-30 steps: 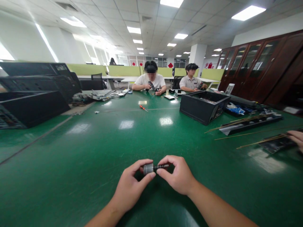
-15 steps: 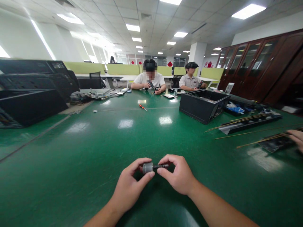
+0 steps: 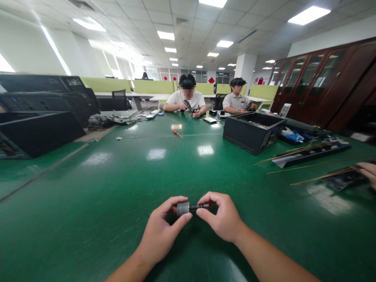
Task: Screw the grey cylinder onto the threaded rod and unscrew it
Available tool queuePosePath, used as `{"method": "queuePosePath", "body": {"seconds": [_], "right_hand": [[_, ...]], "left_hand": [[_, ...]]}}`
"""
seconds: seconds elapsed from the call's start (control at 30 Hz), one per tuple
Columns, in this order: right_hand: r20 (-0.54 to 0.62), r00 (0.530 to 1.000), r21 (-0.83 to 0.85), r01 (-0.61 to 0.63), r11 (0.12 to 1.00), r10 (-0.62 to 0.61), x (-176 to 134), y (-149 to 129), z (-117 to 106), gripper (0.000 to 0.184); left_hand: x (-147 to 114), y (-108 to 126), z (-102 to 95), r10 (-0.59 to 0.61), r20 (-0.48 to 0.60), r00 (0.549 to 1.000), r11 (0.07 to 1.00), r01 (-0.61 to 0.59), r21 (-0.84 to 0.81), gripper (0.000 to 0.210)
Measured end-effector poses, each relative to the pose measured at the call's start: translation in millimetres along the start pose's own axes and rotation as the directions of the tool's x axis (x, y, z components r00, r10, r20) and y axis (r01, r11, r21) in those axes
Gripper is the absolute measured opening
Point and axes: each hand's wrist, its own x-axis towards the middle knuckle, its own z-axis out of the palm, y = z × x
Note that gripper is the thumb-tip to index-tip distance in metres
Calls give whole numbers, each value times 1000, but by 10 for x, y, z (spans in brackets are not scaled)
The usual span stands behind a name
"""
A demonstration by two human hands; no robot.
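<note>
A small grey metal cylinder (image 3: 183, 208) with a dark, thin ridged shaft (image 3: 202, 206) is held level, just above the green table, between my two hands. It looks like a small motor, but its exact kind does not show. My left hand (image 3: 164, 225) grips the cylinder body between thumb and fingers. At the other end, the thumb and forefinger of my right hand (image 3: 221, 215) pinch the ridged shaft. My fingers hide part of the shaft and the far side of the cylinder.
An orange-handled screwdriver (image 3: 176, 133) lies ahead on the table (image 3: 164, 172). A black computer case (image 3: 249, 133) stands right of centre, larger cases (image 3: 38, 133) at left. Thin brass-coloured rods (image 3: 311, 179) lie by another person's hand (image 3: 368, 172). Two people sit across, holding power tools.
My right fingertips have shifted slightly to the right along the shaft, away from the cylinder. My left hand and the cylinder stay in place. The view has tilted very slightly.
</note>
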Motion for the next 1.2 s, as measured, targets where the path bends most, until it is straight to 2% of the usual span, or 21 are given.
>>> {"method": "queuePosePath", "body": {"seconds": [1.2], "right_hand": [[-34, 999, 10, -3, 1000, 3, 16, -21, -40, 4]], "left_hand": [[35, -19, -29, -13, -21, 1000, 999, 12, -49, 34]]}}
